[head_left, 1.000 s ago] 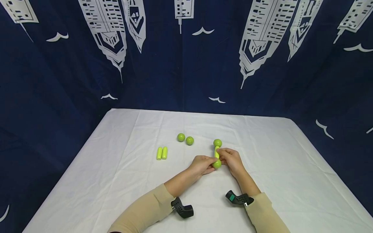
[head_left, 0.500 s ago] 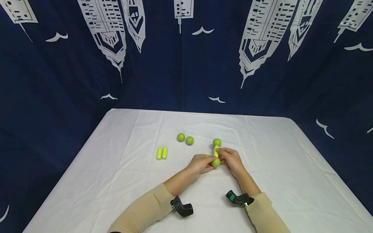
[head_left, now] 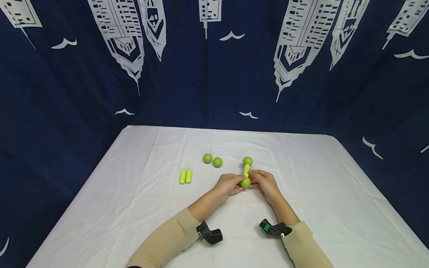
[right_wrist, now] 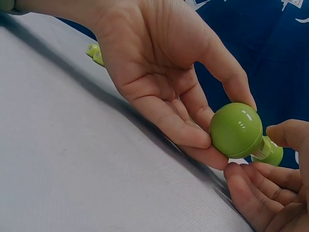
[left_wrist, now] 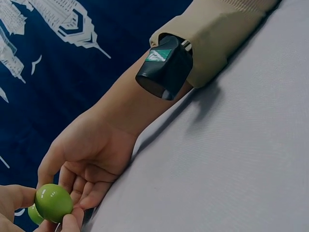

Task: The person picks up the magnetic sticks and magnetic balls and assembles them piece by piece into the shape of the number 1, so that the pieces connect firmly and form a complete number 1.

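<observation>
A green toy dumbbell [head_left: 246, 170], two glossy balls joined by a lighter yellow-green bar, is held between the hands over the table. The left hand [head_left: 228, 185] pinches its near ball [right_wrist: 235, 130] between thumb and fingers, clearest in the right wrist view. The right hand [head_left: 265, 184] has thumb and fingers curled about the bar beside that ball; in the left wrist view the ball hides part of this contact. The far ball [head_left: 247, 160] points away from the person. Two loose green balls [head_left: 212, 160] and two yellow-green bars [head_left: 186, 176] lie to the left.
A white cloth [head_left: 161, 223] covers the table. Behind it hangs a dark blue curtain [head_left: 187, 85] with white buildings and birds. Each wrist wears a black camera, the left one [head_left: 209, 233] and the right one [head_left: 275, 227].
The dumbbell has shifted slightly left and away from the person, and the left hand has moved up with it. The right hand has stayed nearly in place. Loose balls and bars have not moved.
</observation>
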The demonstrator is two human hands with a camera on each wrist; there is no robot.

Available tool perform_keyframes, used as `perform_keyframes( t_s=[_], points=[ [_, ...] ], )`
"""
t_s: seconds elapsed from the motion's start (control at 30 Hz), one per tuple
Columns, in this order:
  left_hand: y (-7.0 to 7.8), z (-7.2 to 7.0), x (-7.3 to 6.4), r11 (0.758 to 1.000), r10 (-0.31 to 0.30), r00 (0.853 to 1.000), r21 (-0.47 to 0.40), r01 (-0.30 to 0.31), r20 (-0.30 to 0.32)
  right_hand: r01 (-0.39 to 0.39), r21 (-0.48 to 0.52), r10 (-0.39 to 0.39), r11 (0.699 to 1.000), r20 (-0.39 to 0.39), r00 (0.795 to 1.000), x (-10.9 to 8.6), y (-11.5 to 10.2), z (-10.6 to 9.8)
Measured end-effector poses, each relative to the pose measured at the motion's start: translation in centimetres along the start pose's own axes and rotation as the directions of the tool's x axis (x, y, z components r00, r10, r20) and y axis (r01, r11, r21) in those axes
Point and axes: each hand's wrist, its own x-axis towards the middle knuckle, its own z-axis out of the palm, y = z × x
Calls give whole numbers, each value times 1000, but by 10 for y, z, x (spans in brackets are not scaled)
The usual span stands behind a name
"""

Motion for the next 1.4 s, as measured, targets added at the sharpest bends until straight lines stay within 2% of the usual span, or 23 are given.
perform_keyframes(
  t_s=[0.53,0.93,1.4],
  points=[
    [5,-1,10,999,37,999,-24,-38,-26,-10,-12,10,1000,22,1000,-3,-4,2],
    [3,-1,14,997,71,997,-19,-71,-15,-12,-30,13,999,30,999,-1,-3,2],
    [1,1,16,997,65,998,-34,-66,-17,29,-92,-26,995,37,999,-3,-1,3]
  ],
)
